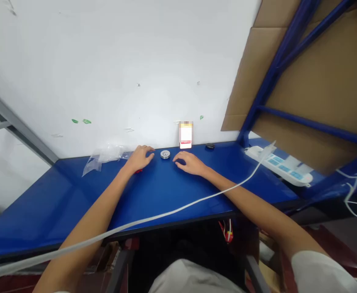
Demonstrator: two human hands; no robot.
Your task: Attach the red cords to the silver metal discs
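By the slack, loosely spread grip of left hand (141, 156) and right hand (190, 162) nothing is grasped; between them one silver disc (165, 154) is set on the worktop (156, 195). One red item (139, 171) is mostly hidden by the left hand; one black object (210, 146) cannot be identified.

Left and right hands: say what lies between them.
In the head view, a round silvery piece lies on the table between the left hand and right hand.

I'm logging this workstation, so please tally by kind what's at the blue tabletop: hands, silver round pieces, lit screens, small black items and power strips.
Hands, left hand and right hand: 2
Silver round piece: 1
Lit screen: 1
Small black item: 1
Power strip: 1
Total: 6
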